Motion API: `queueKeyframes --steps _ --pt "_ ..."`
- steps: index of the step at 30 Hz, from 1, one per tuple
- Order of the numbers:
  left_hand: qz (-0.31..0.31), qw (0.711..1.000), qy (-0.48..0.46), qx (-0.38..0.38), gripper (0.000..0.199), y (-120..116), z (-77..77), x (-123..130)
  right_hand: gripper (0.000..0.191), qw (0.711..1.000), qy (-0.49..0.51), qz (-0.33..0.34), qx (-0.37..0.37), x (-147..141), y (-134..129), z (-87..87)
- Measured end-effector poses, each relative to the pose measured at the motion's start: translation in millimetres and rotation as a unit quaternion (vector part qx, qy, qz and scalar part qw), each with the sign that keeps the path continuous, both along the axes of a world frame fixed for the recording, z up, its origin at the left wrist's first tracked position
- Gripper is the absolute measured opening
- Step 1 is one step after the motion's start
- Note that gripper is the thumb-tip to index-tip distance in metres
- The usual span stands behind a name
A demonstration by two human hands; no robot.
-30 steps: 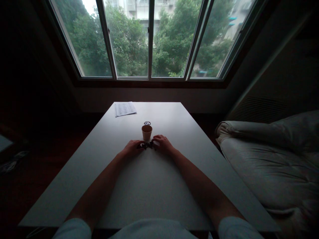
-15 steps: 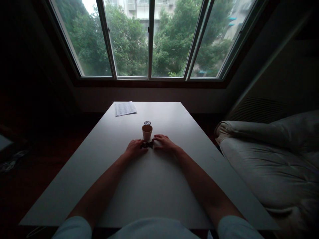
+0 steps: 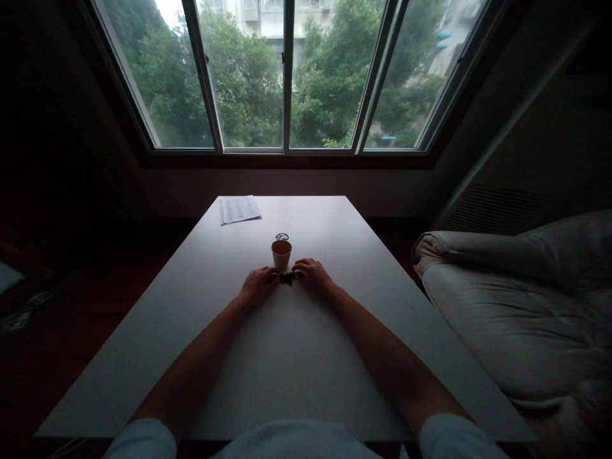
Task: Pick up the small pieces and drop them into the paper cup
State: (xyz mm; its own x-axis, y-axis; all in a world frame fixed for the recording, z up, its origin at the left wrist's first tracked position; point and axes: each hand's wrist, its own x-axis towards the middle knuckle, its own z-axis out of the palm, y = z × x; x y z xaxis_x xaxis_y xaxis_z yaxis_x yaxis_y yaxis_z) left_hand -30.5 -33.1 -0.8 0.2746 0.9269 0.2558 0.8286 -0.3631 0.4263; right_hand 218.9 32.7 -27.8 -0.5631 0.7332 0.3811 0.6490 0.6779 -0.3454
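Note:
A small heap of dark bits (image 3: 286,278), too small to name, lies on the white table (image 3: 287,357) between my two hands. My left hand (image 3: 259,284) rests palm down at the heap's left side, fingertips touching or very close to it. On the other side, my right hand (image 3: 312,276) has its fingers loosely stretched and apart, their tips at the heap's right edge. Neither hand visibly holds anything. Just behind the heap stands an upright paper cup (image 3: 282,255), open at the top; its contents cannot be made out.
A small round dark-rimmed item (image 3: 282,236) lies behind the cup. Printed sheets (image 3: 240,210) lie at the table's far left corner. A padded sofa (image 3: 516,306) stands along the right, and a window (image 3: 287,76) spans the wall beyond the table.
My left fingers have drawn back slightly and bent at the heap's left side. The dark bits sit a little more to the right and closer together. The cup stays put.

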Motion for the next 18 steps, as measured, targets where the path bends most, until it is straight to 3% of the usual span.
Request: queueKeyframes --steps 9,18 --pt "0.037 0.999 -0.034 0.020 0.024 3.7 -5.1 -4.3 0.022 1.000 0.014 0.012 0.025 -10.3 -4.0 -0.8" --pt "0.034 0.999 -0.038 0.019 0.020 3.5 -5.4 -3.7 0.016 0.999 0.002 -0.008 0.035 -17.2 -12.7 7.7"
